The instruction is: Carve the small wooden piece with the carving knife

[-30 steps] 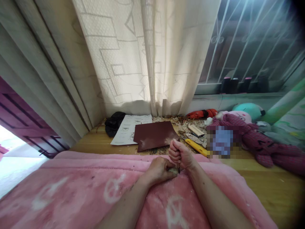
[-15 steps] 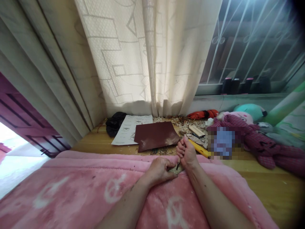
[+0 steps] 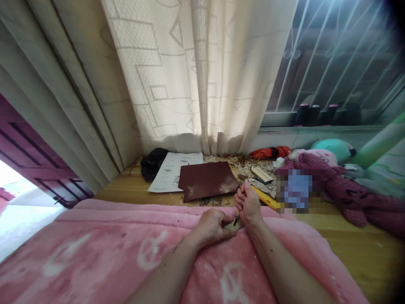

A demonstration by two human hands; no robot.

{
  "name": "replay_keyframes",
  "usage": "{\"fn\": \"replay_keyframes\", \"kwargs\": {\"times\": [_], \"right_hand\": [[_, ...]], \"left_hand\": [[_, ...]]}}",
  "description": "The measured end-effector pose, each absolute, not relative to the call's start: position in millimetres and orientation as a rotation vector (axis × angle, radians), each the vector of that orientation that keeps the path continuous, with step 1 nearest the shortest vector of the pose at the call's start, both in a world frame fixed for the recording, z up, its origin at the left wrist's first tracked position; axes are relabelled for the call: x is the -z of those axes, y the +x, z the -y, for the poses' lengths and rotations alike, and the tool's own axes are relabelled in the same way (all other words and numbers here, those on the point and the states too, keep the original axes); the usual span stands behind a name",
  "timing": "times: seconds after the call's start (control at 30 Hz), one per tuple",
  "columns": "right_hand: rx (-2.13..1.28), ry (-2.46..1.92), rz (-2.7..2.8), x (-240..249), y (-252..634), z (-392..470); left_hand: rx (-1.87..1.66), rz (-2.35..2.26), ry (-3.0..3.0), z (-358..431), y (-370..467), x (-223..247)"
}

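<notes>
Two bare hands work just on the near side of the brown sheet (image 3: 209, 179), which serves here as the landmark. The left hand (image 3: 212, 223) pinches a small pale piece (image 3: 232, 226) between thumb and fingers, near the sheet's right-hand near corner; the right hand (image 3: 249, 204) is curled into a fist, seemingly around a slim tool (image 3: 236, 220) whose dark tip meets the piece. As a judgement, the work on the piece is under way rather than finished: the tip is against it, and plenty of shavings (image 3: 221, 158) lie behind and to the right of the sheet. What has been shaped and how much is left cannot be told, since fingers cover most of the piece. The sheet rests on a wooden surface (image 3: 120, 185), overlapping a white printed paper (image 3: 167, 173) to its left, with a black bundle (image 3: 153, 164) beyond that. To its right are a yellow-handled tool (image 3: 265, 197), a cream-coloured block (image 3: 261, 174) and, farther off, a plaid stuffed toy (image 3: 344, 190). A pink blanket (image 3: 110, 245) spreads before it under the forearms. Behind it hang pale curtains (image 3: 167, 84), with a barred window (image 3: 319, 63) to the right and a purple door (image 3: 41, 156) far left.
</notes>
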State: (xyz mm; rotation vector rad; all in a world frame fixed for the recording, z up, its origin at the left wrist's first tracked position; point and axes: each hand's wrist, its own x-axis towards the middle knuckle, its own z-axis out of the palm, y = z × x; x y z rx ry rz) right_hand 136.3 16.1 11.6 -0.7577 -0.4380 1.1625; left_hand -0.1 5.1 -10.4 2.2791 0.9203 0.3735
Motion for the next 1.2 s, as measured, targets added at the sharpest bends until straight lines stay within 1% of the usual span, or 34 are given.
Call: {"fn": "replay_keyframes", "kwargs": {"times": [0.27, 0.67, 0.97, 1.2], "right_hand": [[-1.127, -0.839, 0.416, -12.9, 133.2, -15.9], [-1.217, -0.831, 0.420, -12.6, 131.5, -18.1], [-1.382, -0.790, 0.554, -8.0, 131.0, -20.9], [-1.470, -0.784, 0.656, -10.3, 127.0, -21.9]], "left_hand": [[-0.383, -0.915, 2.286, -7.3, -0.2, 13.4], [-0.360, -0.894, 2.311, -7.3, 0.3, 12.8], [-0.383, -0.900, 2.304, -3.9, 1.8, 5.6], [-0.374, -0.907, 2.301, -4.6, 1.7, 9.8]]}}
